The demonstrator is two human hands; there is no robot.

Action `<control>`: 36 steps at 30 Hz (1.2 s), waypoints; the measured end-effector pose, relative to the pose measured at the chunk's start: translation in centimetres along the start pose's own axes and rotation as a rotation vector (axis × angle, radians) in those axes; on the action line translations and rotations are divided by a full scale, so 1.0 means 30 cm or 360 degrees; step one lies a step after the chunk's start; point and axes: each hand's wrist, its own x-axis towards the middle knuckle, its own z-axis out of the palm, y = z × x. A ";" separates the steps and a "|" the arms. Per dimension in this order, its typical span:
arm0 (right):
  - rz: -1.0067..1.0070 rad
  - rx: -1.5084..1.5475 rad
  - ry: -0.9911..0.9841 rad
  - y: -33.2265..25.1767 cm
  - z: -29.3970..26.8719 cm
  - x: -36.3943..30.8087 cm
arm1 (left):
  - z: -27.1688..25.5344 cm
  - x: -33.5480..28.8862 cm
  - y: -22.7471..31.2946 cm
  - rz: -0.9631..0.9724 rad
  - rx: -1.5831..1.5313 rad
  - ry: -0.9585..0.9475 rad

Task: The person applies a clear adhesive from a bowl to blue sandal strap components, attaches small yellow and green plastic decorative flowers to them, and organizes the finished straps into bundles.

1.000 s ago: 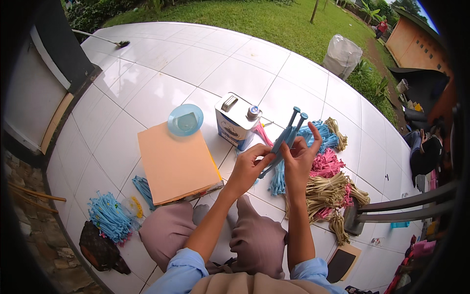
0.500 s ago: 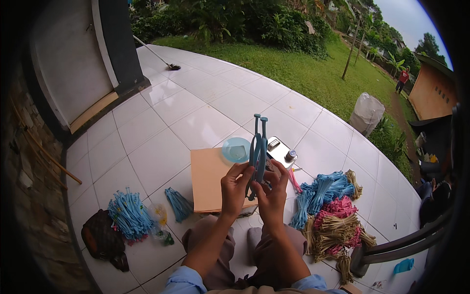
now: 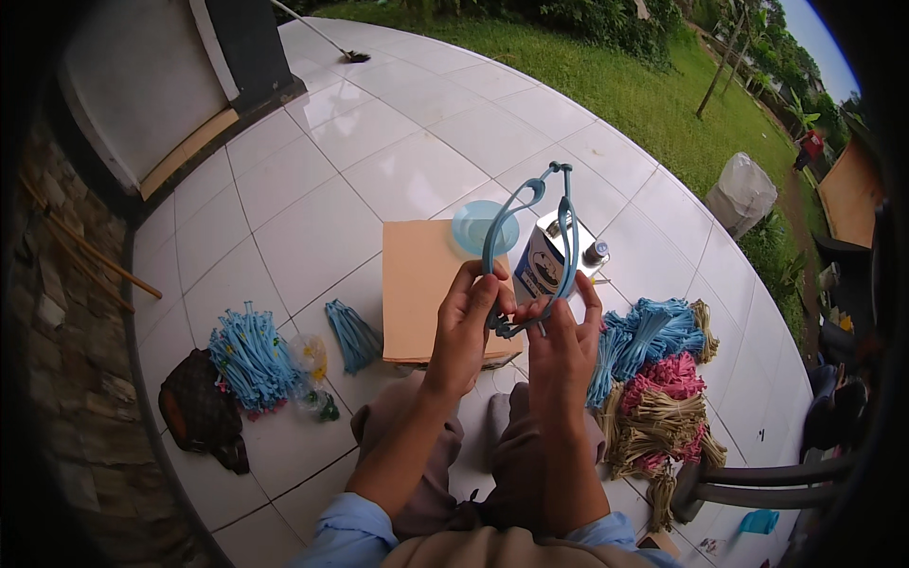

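Between my hands, a pair of blue cord straps (image 3: 489, 251) with knobbed tips and looped ends stands upright, bowed apart in the middle. My left hand (image 3: 464, 322) is closed around the lower part of the left strand. My right hand (image 3: 561, 355) pinches the lower right strand with thumb and fingers. The crossing lower ends are partly hidden by my fingers. Beneath and beyond them lie a peach-coloured board (image 3: 417, 293), a pale blue plate (image 3: 483, 225) on its far edge, and a blue-and-white tin (image 3: 542, 267) with a small jar (image 3: 596, 252) on top.
Blue (image 3: 653, 331), pink (image 3: 670, 374) and tan cord bundles (image 3: 653, 431) are heaped at right. More blue cords (image 3: 251, 355), a small blue bundle (image 3: 352, 336), a plastic bag (image 3: 312, 360) and a brown bag (image 3: 197, 402) lie left. A broom (image 3: 354, 57) rests farther off.
The straps, held close together before, now spread into a wider bow as my hands have moved slightly apart. My view has tilted down, showing more of the tin's side.
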 end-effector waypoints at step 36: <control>-0.0722 -0.2197 -0.1034 -0.583 0.013 0.090 | 0.123 -0.018 -0.108 -0.0446 0.0710 -0.1045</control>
